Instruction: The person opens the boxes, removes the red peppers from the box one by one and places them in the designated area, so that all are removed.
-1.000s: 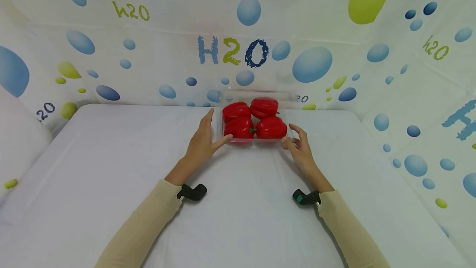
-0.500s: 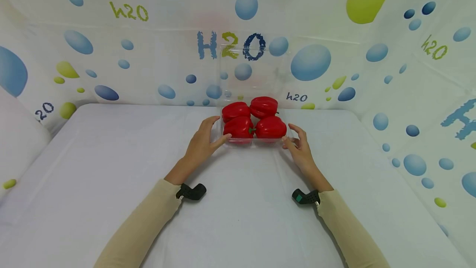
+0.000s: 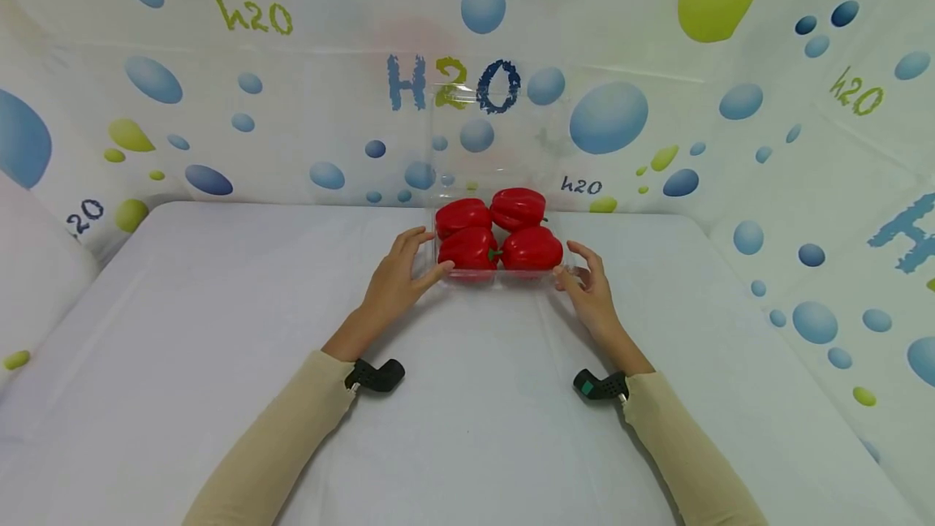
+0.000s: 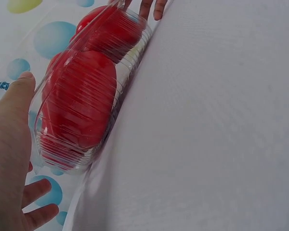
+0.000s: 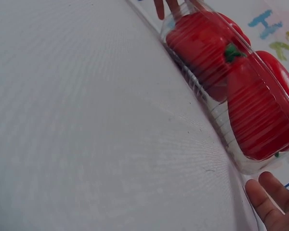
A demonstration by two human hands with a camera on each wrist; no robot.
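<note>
Red bell peppers [image 3: 533, 249] lying boxed at the far edge

A clear plastic container [image 3: 506, 278] is sitting at the far side of the worktop [image 3: 467, 404], its walls keeping the four peppers bunched. Its transparent lid [image 3: 504, 136] is standing up behind, leaving them uncovered. The left hand [image 3: 395, 274] is lying loosely open around the near-left corner; the right hand [image 3: 593, 292] is resting with relaxed fingers at the near-right one. Both are probably steadying the ends; how firmly they are touching, I can't tell.
</note>
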